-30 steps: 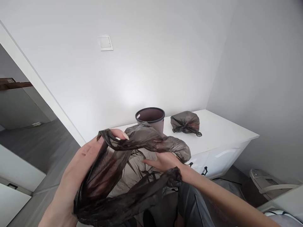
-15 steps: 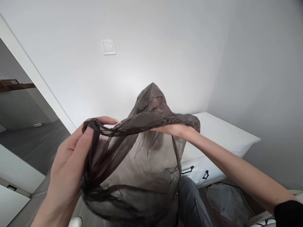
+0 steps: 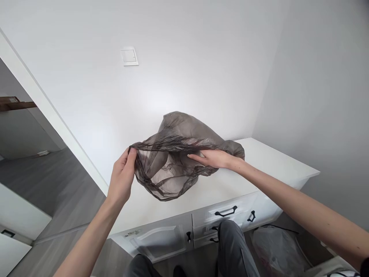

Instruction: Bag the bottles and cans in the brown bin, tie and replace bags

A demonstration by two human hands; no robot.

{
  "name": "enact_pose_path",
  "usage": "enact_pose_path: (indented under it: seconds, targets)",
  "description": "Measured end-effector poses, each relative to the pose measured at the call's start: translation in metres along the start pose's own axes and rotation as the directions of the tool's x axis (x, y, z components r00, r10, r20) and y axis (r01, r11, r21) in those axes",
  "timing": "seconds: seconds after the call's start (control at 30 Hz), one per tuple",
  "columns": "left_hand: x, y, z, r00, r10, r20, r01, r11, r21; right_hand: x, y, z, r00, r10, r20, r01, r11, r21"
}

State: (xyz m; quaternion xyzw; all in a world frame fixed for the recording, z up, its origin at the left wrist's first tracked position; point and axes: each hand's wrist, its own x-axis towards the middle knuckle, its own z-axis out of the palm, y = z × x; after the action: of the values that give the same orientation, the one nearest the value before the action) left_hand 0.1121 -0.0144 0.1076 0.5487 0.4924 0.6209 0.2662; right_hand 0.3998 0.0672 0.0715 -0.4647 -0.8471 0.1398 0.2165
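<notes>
The dark plastic bag (image 3: 184, 132) is spreading sideways above the white cabinet (image 3: 230, 188), its long axis running left to right and its open mouth facing the person. The left hand (image 3: 123, 173) is pinching the rim between thumb and fingers; the right hand (image 3: 215, 158) is reaching inside, thumb parted from its partly hidden fingers.

the thin dark bag (image 3: 184, 127) above the bench (image 3: 276, 159) looks like see-through plastic, crinkled with a faint sheen. the bench has a smooth white top and glossier fronts. behind it, the wall (image 3: 201, 69) is smooth and matt; left of it, the floor (image 3: 75, 200) is grey and wood-grained. below the bench's front edge, the trousers (image 3: 235, 250) are matt grey cloth.
</notes>
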Motion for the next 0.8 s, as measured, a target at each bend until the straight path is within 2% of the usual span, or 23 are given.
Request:
enact_pose_path:
  seconds: [0.13,0.27,0.37,0.5,0.6,0.7,0.8]
  targets:
    - [0.009,-0.015,0.000,0.993,-0.119,0.020,0.121,0.989,-0.085,0.017,0.012,0.013,0.999,-0.029,0.040,0.029,1.000,-0.007]
    - [0.011,-0.020,0.004,0.987,-0.159,0.005,0.158,0.982,-0.103,0.034,0.020,0.030,0.991,-0.131,0.019,0.131,0.991,-0.024]
    - [0.015,-0.025,0.005,0.987,-0.163,0.004,0.162,0.976,-0.145,0.038,0.018,0.038,0.997,-0.082,-0.002,0.082,0.996,-0.018]
    - [0.022,-0.029,0.001,0.987,-0.158,-0.021,0.148,0.959,-0.243,0.031,0.008,0.036,0.999,-0.010,0.042,0.007,0.997,0.074]
    - [0.026,-0.023,-0.003,0.986,-0.164,-0.039,0.144,0.940,-0.309,0.018,-0.003,0.030,0.996,-0.035,0.083,0.024,0.991,0.131]
    - [0.025,-0.008,-0.006,0.982,-0.181,-0.049,0.152,0.922,-0.355,0.003,-0.014,0.018,0.989,-0.058,0.133,0.032,0.982,0.188]
    - [0.020,0.011,-0.004,0.978,-0.208,-0.018,0.184,0.900,-0.395,-0.003,-0.022,0.005,0.990,-0.089,0.108,0.060,0.967,0.249]
